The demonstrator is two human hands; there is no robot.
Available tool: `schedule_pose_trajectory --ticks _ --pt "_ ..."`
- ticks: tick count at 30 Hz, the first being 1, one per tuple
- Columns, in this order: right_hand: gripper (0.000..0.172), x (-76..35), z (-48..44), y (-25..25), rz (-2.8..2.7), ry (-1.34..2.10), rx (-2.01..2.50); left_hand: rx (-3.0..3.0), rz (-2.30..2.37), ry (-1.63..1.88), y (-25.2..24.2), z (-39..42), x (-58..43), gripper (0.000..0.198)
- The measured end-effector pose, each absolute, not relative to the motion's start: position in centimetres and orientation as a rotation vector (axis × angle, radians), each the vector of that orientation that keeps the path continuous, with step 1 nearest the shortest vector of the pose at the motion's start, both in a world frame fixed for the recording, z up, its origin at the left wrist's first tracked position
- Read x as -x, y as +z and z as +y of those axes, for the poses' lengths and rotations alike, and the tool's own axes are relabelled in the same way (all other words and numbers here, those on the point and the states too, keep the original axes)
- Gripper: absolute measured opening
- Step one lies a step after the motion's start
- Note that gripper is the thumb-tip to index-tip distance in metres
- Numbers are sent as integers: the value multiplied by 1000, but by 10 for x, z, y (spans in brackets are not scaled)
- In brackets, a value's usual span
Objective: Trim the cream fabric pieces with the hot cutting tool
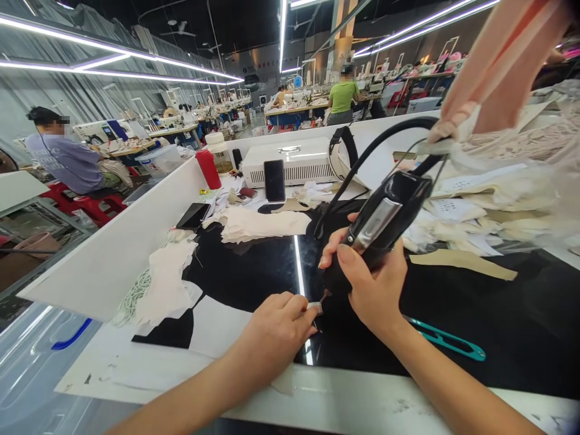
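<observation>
My right hand [374, 284] is wrapped round a black corded hand tool [385, 211] with a long silver lever on its side. The tool tilts down to the left, and its narrow tip [325, 295] is close to my left fingertips. With fingers pinched together, my left hand [281, 323] holds a small whitish piece [316, 307] on the glossy black work surface [244, 272]. Whether the tip touches that piece I cannot tell. A pink cloth strip [466, 112] tied near the cord hangs above the tool.
Teal thread snips [448, 338] lie beside my right forearm. Cream fabric pieces [267, 223] are stacked behind my hands, with more [163, 284] at left. A phone [274, 181] leans against a white vented box [290, 160]. Bagged fabric [475, 205] fills the right. Co-workers sit beyond.
</observation>
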State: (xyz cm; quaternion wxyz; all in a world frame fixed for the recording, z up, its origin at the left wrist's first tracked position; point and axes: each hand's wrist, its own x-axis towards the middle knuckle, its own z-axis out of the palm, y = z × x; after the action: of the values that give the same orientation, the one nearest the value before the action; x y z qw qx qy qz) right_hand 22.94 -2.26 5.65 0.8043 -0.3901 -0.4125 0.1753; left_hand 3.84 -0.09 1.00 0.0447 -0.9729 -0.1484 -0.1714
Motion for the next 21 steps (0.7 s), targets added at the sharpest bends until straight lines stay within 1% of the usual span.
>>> schedule_pose_trajectory --ticks 5,12,16,21 --pt "34 -230 -22 58 -912 364 831 2962 -513 -533 15 -3 -35 26" --pt "30 -230 -23 59 -916 374 856 2979 -547 -504 16 -2 -35 28" --pt "31 -229 -22 58 -915 373 862 2997 -586 -468 18 0 -36 30" --pt "31 -229 -21 57 -936 332 901 3058 -623 -521 17 8 -39 21"
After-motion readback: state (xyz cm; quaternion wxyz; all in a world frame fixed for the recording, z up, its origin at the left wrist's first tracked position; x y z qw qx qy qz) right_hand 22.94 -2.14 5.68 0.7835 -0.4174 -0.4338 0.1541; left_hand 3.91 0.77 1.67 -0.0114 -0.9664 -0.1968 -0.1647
